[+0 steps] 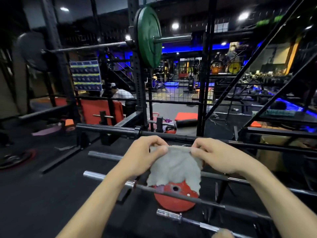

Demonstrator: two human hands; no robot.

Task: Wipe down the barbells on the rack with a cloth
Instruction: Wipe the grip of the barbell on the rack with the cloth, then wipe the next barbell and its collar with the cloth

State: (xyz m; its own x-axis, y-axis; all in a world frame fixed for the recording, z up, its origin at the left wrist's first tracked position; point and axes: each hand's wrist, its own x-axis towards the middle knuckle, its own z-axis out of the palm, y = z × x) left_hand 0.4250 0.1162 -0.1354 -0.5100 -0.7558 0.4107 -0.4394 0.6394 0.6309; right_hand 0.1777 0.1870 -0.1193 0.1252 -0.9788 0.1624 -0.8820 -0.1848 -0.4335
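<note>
A grey-green cloth (175, 166) hangs spread between both hands over the low rack. My left hand (142, 153) pinches its top left corner and my right hand (214, 156) pinches its top right corner. Below it several barbells lie across the rack: a black bar (106, 128) farthest away, a chrome-sleeved bar (104, 155) behind my left hand, another chrome-sleeved bar (96, 175) passing under the cloth, and a nearest bar (169, 214) at the bottom. The cloth's ragged lower edge hangs just above the middle bar.
A red weight plate (173, 201) lies on the floor under the bars. Ahead stands a power rack upright (137, 79) carrying a loaded bar with a green plate (149, 36). Orange pads (101, 109), a wire fence and another person sit beyond.
</note>
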